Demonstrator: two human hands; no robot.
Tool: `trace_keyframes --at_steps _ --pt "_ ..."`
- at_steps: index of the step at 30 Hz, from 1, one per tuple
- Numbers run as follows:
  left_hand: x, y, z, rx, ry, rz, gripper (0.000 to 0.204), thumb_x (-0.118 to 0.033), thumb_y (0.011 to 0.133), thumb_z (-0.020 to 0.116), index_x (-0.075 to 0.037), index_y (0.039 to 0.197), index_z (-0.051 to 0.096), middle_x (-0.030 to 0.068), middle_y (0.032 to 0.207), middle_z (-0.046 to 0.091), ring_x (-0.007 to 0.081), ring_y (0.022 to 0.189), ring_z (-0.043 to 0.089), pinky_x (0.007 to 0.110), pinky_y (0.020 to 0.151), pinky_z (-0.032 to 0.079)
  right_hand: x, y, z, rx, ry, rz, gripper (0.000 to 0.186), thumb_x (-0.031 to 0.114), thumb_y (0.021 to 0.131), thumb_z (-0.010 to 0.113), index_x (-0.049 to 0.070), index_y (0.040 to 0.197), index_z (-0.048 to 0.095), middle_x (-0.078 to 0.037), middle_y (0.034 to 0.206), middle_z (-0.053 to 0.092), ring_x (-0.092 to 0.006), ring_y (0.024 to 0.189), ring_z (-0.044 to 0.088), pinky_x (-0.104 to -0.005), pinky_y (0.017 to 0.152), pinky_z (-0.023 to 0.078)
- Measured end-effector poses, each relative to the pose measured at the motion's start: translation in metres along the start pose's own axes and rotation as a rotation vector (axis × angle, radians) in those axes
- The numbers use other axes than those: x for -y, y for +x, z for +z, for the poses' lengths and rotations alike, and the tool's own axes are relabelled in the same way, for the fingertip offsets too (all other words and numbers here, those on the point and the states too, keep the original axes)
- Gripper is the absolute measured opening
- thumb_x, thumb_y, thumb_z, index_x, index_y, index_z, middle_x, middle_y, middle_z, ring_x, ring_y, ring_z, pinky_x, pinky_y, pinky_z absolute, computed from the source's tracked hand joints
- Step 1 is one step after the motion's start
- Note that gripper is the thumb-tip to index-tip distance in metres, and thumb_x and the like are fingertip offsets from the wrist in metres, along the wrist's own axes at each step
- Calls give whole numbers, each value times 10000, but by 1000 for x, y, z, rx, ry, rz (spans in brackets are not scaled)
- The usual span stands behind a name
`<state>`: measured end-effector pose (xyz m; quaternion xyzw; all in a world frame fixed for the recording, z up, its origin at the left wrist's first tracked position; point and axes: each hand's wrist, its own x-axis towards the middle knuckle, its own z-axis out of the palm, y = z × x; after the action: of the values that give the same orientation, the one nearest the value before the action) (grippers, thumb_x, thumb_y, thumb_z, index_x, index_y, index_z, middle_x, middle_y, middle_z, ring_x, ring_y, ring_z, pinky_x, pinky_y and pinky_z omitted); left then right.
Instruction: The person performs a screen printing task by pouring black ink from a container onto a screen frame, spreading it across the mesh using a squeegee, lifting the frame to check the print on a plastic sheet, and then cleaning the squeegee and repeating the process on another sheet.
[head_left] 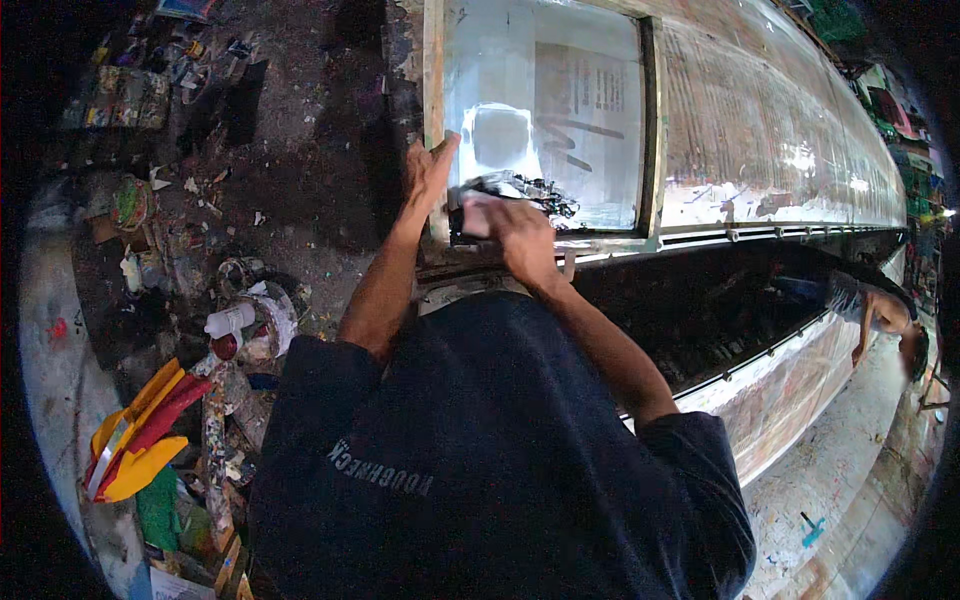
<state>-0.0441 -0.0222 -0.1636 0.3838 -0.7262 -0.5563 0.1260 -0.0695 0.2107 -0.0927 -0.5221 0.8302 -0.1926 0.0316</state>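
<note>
Fingers bent, my right grip clasps a blurred pale-pink block at seven o'clock on a rectangular grey wood-framed screen; my left grip, arm outstretched, is at eight, its hold I can't tell.

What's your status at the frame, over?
Left hand at wooden frame's left rail. Right hand blurred, holding pinkish piece by dark smear. Nothing seen blocking either hand.

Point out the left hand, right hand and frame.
Left hand (429, 174): head view, middle of the hand.
Right hand (524, 232): head view, back of the hand.
Frame (651, 130): head view, its right-side bar.
</note>
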Motion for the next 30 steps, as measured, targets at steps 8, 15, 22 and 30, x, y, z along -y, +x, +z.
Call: trace_keyframes --at_steps 8,15,22,30 --pt "11 12 7 -34 -9 -55 804 -544 813 751 158 1179 615 356 1110 665 448 1049 663 458 901 520 -73 -34 -46 5 -130 -81 488 128 715 722 115 1202 699 -37 1167 704 -253 1024 618 -399 872 512" --pt "5 7 9 -151 82 -69 738 -511 817 754 140 1146 646 322 1064 698 438 1016 684 466 875 535 -28 -41 -2 -189 -64 190 440 160 753 768 105 1183 694 -94 1121 697 -297 970 662 -421 847 549" --pt "-17 -6 0 -65 -83 -19 592 -453 845 748 71 1119 713 276 1026 726 353 938 721 445 803 545 -40 -10 -41 282 -13 90 360 82 784 668 146 1136 706 -73 1075 709 -266 990 627 -403 862 548" --pt "-13 -2 0 -86 86 -51 631 -514 848 732 66 1097 729 261 1028 735 356 993 718 430 842 552 -66 36 -46 385 423 422 557 553 782 814 38 983 745 -150 864 757 -280 801 727 -412 768 549"
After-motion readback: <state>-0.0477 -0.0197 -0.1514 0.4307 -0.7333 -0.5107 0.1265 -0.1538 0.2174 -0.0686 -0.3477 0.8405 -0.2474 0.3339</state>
